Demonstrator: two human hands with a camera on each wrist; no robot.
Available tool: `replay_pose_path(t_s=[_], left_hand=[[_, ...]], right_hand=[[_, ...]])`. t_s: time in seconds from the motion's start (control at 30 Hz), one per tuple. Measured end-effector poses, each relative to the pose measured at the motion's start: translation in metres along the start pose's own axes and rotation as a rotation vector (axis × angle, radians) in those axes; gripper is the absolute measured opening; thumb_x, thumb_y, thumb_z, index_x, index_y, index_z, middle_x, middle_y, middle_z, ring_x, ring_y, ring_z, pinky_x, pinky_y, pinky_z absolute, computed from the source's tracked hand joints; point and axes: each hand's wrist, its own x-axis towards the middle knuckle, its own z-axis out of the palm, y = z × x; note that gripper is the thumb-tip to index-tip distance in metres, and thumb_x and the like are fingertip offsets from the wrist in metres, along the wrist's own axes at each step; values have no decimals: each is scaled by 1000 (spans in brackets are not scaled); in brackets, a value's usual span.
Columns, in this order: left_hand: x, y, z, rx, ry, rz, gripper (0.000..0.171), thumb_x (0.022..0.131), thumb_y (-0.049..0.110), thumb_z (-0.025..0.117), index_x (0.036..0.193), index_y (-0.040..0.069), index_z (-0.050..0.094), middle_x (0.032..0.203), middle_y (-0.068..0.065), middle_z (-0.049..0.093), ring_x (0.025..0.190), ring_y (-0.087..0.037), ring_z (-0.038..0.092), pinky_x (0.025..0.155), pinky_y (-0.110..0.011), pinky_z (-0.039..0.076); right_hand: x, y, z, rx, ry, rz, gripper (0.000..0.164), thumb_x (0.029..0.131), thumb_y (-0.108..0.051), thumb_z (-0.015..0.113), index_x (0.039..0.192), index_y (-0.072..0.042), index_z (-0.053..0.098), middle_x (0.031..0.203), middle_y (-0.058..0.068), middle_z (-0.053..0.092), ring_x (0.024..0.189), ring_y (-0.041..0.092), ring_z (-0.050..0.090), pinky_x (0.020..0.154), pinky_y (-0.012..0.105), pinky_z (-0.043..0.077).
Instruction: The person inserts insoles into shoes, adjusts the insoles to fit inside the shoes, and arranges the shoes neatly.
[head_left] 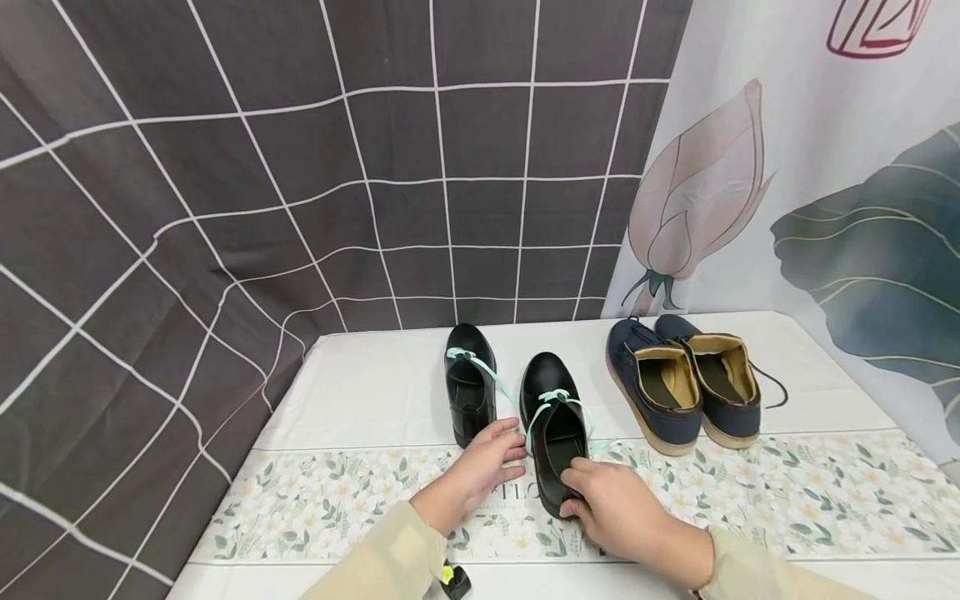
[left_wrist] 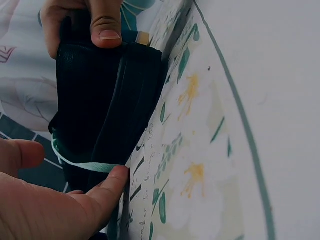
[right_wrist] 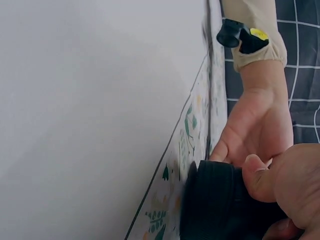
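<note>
A black dress shoe [head_left: 552,375] with mint-green laces lies toe-away in the middle of the table. My right hand [head_left: 622,508] grips its heel collar, thumb outside and fingers over the rim, as the right wrist view shows with the heel [right_wrist: 210,200]. On the shoe's left side is my left hand [head_left: 487,462], fingers spread and loosely bent. In the left wrist view, one left fingertip sits right at the mint lace [left_wrist: 90,166], which hangs down the shoe's side. The matching black shoe [head_left: 467,392] rests just beyond my left hand, its lace trailing right.
To the right stands a pair of navy shoes [head_left: 663,408] with tan linings and a loose dark lace [head_left: 776,387]. A white cloth with a floral band [head_left: 322,500] covers the table. Behind hang a grey grid curtain [head_left: 390,167] and a flower-printed white curtain [head_left: 720,50].
</note>
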Motion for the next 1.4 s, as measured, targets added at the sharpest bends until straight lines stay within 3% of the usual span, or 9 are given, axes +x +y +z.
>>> replay_pose_path(t_s=[0.27,0.43,0.87,1.17,1.4], left_hand=[[-2,0,1,84,3,28,64,98,22,55,154,2,31,132,-19,56,103,-19,63,95,-40,54],[-7,5,-1,52,-45,69,67,99,22,56,157,4,26,129,-19,56,94,-16,66,92,-37,55],[-40,51,-24,42,-89,248,65,101,19,51,158,5,22,148,-26,42,104,-15,61,102,-38,49],[-68,79,-50,-8,28,379,64,100,14,50,157,4,24,143,-25,42,105,-16,59,95,-29,50],[-89,90,-80,-29,125,428,60,101,10,45,157,3,24,131,-10,53,102,-13,63,92,-27,53]], right_hand=[[1,-6,-3,11,34,-51,27,77,-29,83,79,-23,57,75,-16,41,65,1,39,59,25,42],[3,-13,-9,3,54,-79,28,78,-27,83,79,-22,56,76,-15,39,67,2,37,60,23,40],[22,-38,-31,-71,233,-221,27,79,-28,81,86,-19,56,81,-11,38,72,6,36,63,21,37],[61,-62,-41,-53,260,-308,22,85,-31,74,92,-16,59,83,-7,46,74,11,42,66,25,42],[90,-81,-34,-55,268,-388,23,89,-35,69,91,-15,57,83,-5,45,73,13,42,66,25,43]])
